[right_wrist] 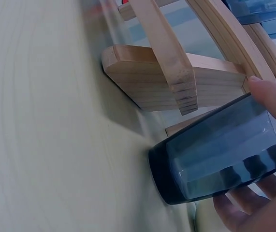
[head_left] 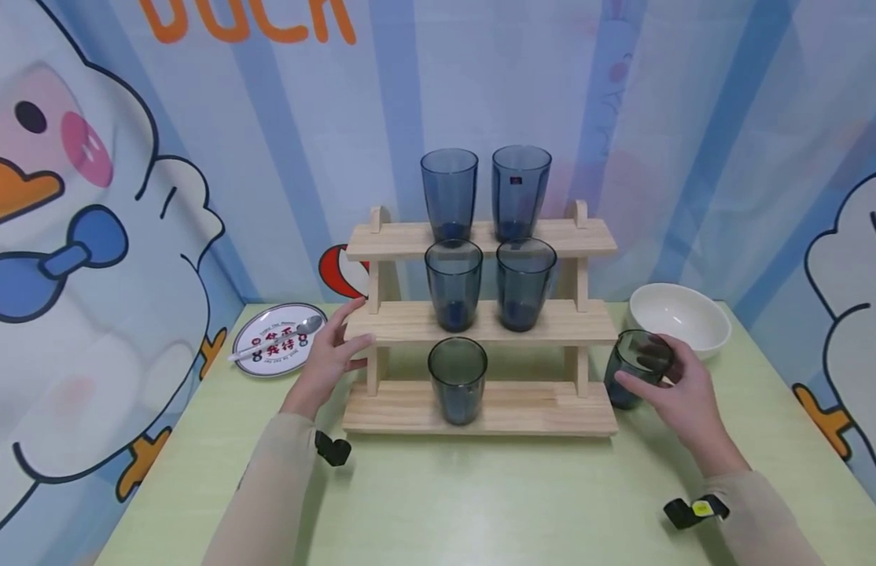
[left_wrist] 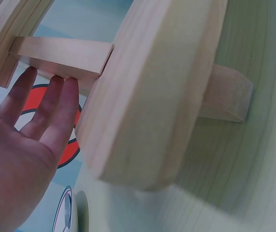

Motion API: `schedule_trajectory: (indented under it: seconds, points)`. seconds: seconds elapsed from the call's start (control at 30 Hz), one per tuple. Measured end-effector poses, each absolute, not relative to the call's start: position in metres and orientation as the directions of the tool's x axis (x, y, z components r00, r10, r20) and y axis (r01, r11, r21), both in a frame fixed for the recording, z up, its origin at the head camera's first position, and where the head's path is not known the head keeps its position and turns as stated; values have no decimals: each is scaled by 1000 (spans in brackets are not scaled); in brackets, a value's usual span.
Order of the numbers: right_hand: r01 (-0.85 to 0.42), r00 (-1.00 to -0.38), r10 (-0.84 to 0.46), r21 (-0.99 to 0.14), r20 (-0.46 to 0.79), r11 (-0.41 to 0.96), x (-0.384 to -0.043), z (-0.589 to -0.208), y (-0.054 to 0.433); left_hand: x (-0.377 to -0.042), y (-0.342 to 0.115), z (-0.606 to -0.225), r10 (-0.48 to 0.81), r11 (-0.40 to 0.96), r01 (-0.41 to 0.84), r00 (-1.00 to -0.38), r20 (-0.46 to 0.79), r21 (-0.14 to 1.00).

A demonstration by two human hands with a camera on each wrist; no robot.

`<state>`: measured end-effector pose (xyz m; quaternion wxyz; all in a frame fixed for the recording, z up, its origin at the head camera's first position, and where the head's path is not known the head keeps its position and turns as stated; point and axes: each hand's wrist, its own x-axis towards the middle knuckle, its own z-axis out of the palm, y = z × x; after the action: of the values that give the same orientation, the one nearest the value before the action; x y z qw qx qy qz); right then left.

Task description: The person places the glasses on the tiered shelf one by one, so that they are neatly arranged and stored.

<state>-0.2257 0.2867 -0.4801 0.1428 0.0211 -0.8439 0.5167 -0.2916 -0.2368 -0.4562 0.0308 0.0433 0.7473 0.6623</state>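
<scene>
At the left end of a three-tier wooden rack (head_left: 403,324), my left hand (head_left: 329,358) touches the middle shelf with thumb and fingers spread. The left wrist view shows its nearly straight fingers (left_wrist: 63,111) against a wooden post (left_wrist: 63,53) under that shelf. My right hand (head_left: 689,393) grips a dark blue-grey drinking glass (head_left: 625,385) beside the rack's lower right end. In the right wrist view the thumb (right_wrist: 273,96) lies along one side of this glass (right_wrist: 220,154) and the other fingers along the opposite side; its base is close over the table.
Two glasses (head_left: 448,192) stand on the top shelf, two more (head_left: 454,287) on the middle one, and a single glass (head_left: 458,385) on the bottom. A plate (head_left: 254,363) with a spoon (head_left: 275,339) lies left. Behind my right hand sits a white bowl (head_left: 675,310). A cartoon curtain (head_left: 303,141) hangs behind.
</scene>
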Motion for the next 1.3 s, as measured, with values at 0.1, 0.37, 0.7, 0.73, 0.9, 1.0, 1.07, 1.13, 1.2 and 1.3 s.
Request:
schedule_trajectory:
  seconds: [0.1,0.37,0.7,0.73,0.9,1.0,1.07,1.13,1.2,1.3]
  points:
    - [-172,-960,118,-869,253,464,-224,-478,288,-292,-237,-456,105,118,27,-994,15,993]
    - [-122,-964,152,-869,219,479,-216,-479,295,-294,-238,-459,103,119,29,-995,16,992]
    - [-135,-947,208,-887,247,441,-198,-466,298,-293,-239,-459,111,120,42,-993,28,992]
    - [-136,-946,209,-886,249,443,-196,-464,298,-293,-239,-459,110,116,39,-994,26,992]
    - [-134,-943,218,-885,253,447,-188,-454,300,-293,-239,-459,110,111,38,-994,26,993]
    - [-141,-941,220,-890,256,434,-184,-448,300,-292,-238,-458,111,111,40,-993,27,993]
    - [-158,-939,214,-890,269,428,-182,-444,299,-292,-238,-458,110,111,38,-994,26,993]
    - [-184,-935,203,-888,290,421,-181,-441,297,-291,-238,-458,108,111,35,-994,23,993]
    - [-214,-931,192,-891,309,399,-179,-438,295,-291,-237,-458,105,112,34,-994,22,993]
    - [-252,-925,174,-889,337,382,-177,-433,288,-292,-237,-458,103,115,35,-994,23,993]
